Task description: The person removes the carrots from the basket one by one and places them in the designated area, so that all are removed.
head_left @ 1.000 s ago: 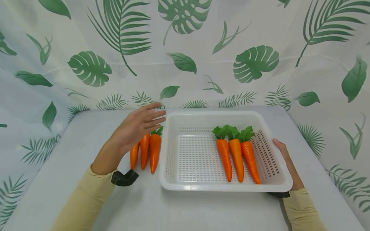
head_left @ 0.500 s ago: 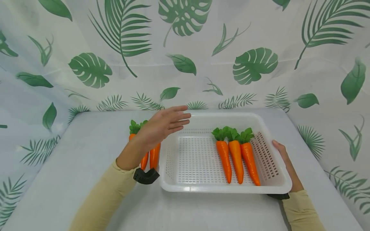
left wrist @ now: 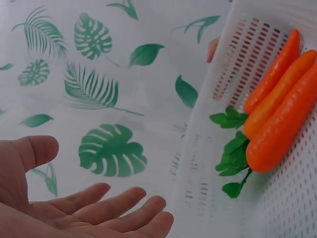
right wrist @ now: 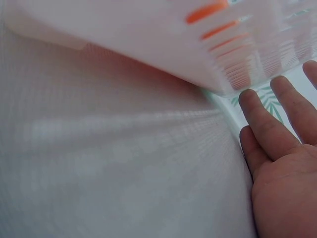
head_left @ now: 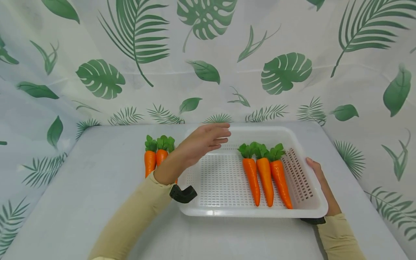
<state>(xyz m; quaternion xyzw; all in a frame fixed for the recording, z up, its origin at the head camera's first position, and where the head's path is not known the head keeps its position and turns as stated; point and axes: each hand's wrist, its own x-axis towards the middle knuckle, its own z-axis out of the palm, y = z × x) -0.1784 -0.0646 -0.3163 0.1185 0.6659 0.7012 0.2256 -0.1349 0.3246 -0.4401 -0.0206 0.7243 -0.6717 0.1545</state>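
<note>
A white perforated plastic basket (head_left: 253, 213) stands on the table. Three orange carrots (head_left: 265, 182) with green leafy tops lie side by side in its right half. My left hand (head_left: 203, 144) hovers over the basket's left part, holding nothing; in the left wrist view the thumb and fingers are spread apart. At the basket's right side my right hand (head_left: 320, 174) touches the outer wall with its fingertips. The right wrist view has those fingers (right wrist: 270, 126) extended along the wall. More carrots (head_left: 150, 160) lie left of the basket, partly hidden behind my left forearm.
A pale table (head_left: 97, 173) carries everything. Behind and at both sides hangs a white cloth (head_left: 227, 72) printed with green leaves. A dark wrist-worn device (head_left: 183, 194) sits under my left wrist, above the basket's front left corner.
My left hand has moved right, from above the table carrots to over the basket's left part, uncovering the tops of the leftmost carrots. The right hand and basket have stayed in place.
</note>
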